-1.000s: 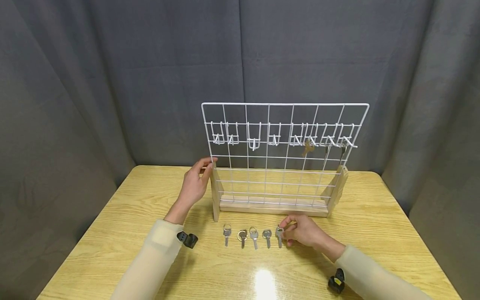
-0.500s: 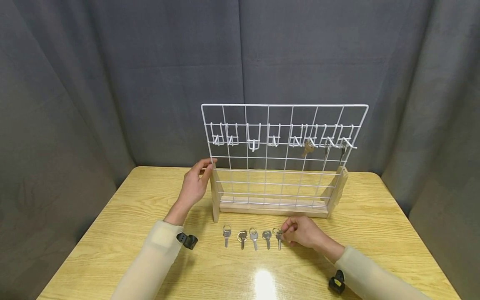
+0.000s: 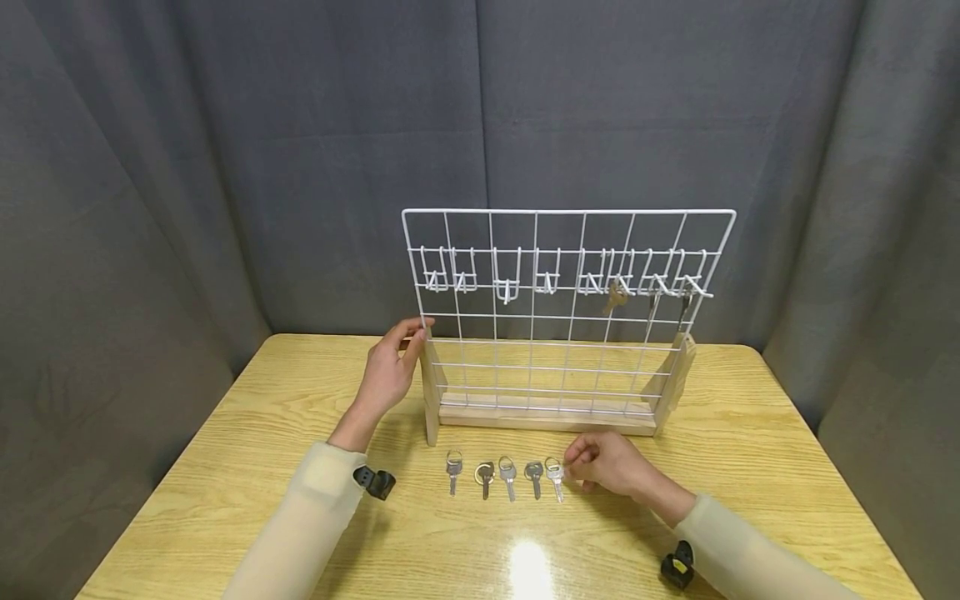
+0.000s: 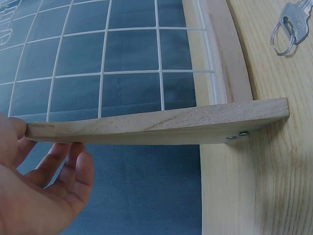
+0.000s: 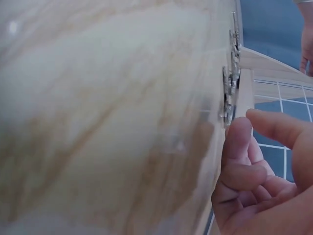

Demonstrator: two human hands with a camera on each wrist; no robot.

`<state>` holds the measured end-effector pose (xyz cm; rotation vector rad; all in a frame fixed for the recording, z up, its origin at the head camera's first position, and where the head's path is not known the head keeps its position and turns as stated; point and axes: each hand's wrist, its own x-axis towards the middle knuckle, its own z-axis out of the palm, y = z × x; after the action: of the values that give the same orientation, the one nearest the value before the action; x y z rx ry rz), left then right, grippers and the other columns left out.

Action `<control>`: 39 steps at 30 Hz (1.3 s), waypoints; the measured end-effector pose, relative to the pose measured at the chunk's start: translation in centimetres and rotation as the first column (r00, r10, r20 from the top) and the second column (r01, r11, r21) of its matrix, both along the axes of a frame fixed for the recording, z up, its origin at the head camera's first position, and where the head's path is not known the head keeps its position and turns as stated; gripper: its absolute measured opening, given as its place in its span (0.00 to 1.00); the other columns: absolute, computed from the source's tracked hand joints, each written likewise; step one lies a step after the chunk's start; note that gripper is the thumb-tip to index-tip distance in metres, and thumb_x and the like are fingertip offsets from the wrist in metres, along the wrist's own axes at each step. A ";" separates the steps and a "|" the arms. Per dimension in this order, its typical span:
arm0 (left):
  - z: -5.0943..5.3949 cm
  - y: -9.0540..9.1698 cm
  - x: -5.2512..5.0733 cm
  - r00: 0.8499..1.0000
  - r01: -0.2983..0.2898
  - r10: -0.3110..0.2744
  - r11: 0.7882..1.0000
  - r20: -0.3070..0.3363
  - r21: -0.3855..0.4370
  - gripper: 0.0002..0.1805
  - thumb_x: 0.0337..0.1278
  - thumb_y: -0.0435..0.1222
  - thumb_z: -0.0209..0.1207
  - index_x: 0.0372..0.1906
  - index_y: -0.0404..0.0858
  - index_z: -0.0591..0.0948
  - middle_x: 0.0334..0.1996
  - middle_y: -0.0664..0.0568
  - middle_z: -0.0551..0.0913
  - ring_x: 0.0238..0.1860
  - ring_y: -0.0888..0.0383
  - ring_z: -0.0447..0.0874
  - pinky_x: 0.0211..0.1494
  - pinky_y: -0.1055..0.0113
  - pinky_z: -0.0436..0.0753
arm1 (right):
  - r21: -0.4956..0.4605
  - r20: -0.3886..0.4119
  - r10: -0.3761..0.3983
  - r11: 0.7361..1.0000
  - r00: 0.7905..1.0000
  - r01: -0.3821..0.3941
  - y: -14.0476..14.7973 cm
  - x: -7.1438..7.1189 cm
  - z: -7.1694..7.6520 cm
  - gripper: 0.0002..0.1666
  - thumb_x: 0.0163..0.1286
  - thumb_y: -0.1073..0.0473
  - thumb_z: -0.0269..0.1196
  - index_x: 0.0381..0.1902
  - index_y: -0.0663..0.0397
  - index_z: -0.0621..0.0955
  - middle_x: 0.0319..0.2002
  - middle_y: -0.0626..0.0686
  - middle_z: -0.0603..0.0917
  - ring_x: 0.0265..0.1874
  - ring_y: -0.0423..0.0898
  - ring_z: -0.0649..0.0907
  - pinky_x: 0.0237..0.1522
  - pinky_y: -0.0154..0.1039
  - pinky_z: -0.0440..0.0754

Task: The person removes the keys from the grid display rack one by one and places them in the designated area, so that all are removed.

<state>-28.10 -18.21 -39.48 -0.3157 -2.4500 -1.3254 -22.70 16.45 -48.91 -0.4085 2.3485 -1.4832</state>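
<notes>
My left hand (image 3: 388, 371) grips the top of the left wooden upright (image 3: 431, 392) of a white wire rack (image 3: 532, 317); in the left wrist view its fingers (image 4: 73, 171) bend around the upright's end (image 4: 146, 122). Several keys with rings lie in a row before the rack. Beside the rightmost key (image 3: 556, 472), my right hand (image 3: 611, 462) rests low over the table, a fingertip at the key's edge; whether they touch is unclear. In the right wrist view, thumb and forefinger (image 5: 248, 117) stand slightly apart beyond the blurred keys (image 5: 229, 93).
Hooks (image 3: 507, 287) line the upper part of the rack. A brass-coloured key (image 3: 617, 296) and darker keys (image 3: 685, 304) hang on its right-hand hooks. Grey curtains (image 3: 337, 167) surround the wooden table (image 3: 285, 400) at the back and sides.
The rightmost key has turned, its ring now lying to the upper left and its head showing bright. My right fingers have eased slightly off it to the right. My left hand stays on the upright.
</notes>
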 end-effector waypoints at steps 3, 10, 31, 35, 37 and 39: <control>0.0 0.0 0.0 1.000 -0.001 0.001 1.000 0.003 -0.002 0.18 0.78 0.45 0.47 0.61 0.43 0.79 0.55 0.44 0.82 0.56 0.45 0.82 0.61 0.50 0.80 | -0.010 -0.027 0.011 1.000 1.000 -0.011 0.2 -0.1 0.3 0.09 0.64 0.69 0.65 0.41 0.70 0.80 0.29 0.57 0.82 0.23 0.47 0.82 0.26 0.42 0.86; 0.0 0.0 0.0 1.000 0.002 -0.002 1.000 0.000 0.000 0.18 0.78 0.44 0.48 0.61 0.42 0.79 0.55 0.43 0.82 0.55 0.45 0.82 0.60 0.50 0.80 | 0.078 -0.157 -0.022 0.996 0.987 0.034 0.4 -0.4 1.6 0.06 0.66 0.66 0.64 0.40 0.63 0.82 0.31 0.54 0.84 0.26 0.44 0.83 0.26 0.34 0.81; -0.1 0.0 0.0 1.000 0.004 -0.004 1.000 -0.006 -0.008 0.18 0.78 0.44 0.48 0.61 0.42 0.79 0.56 0.44 0.82 0.55 0.45 0.83 0.60 0.50 0.81 | 0.037 -0.232 -0.097 0.993 0.968 0.109 1.2 -0.3 5.2 0.11 0.69 0.61 0.66 0.44 0.63 0.82 0.34 0.61 0.85 0.25 0.49 0.84 0.26 0.35 0.79; 0.0 0.0 0.0 1.000 0.002 -0.002 1.000 -0.008 -0.009 0.18 0.78 0.44 0.48 0.61 0.42 0.79 0.57 0.44 0.82 0.55 0.45 0.83 0.60 0.50 0.81 | 0.016 -0.240 -0.108 0.993 0.965 0.115 1.3 -0.2 5.9 0.12 0.68 0.60 0.66 0.45 0.64 0.82 0.35 0.63 0.85 0.26 0.47 0.84 0.27 0.35 0.80; 0.0 0.0 0.0 1.000 0.001 -0.001 1.000 -0.010 -0.011 0.18 0.78 0.44 0.48 0.61 0.42 0.79 0.57 0.45 0.82 0.55 0.46 0.83 0.60 0.50 0.81 | 0.020 -0.245 -0.117 0.992 0.962 0.125 1.3 -0.2 6.3 0.12 0.68 0.60 0.66 0.45 0.64 0.82 0.35 0.63 0.85 0.26 0.48 0.84 0.27 0.35 0.80; 0.0 0.0 0.0 1.000 0.001 -0.001 1.000 -0.016 -0.011 0.18 0.78 0.43 0.48 0.61 0.41 0.79 0.57 0.44 0.83 0.55 0.45 0.83 0.61 0.50 0.80 | 0.025 -0.247 -0.126 0.990 0.961 0.136 1.3 -0.2 6.5 0.11 0.69 0.60 0.66 0.44 0.63 0.83 0.35 0.63 0.85 0.26 0.48 0.84 0.28 0.35 0.80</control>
<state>-28.09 -18.26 -39.50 -0.3289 -2.4450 -1.3055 -22.90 17.77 -42.37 -0.4561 2.6410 -1.5150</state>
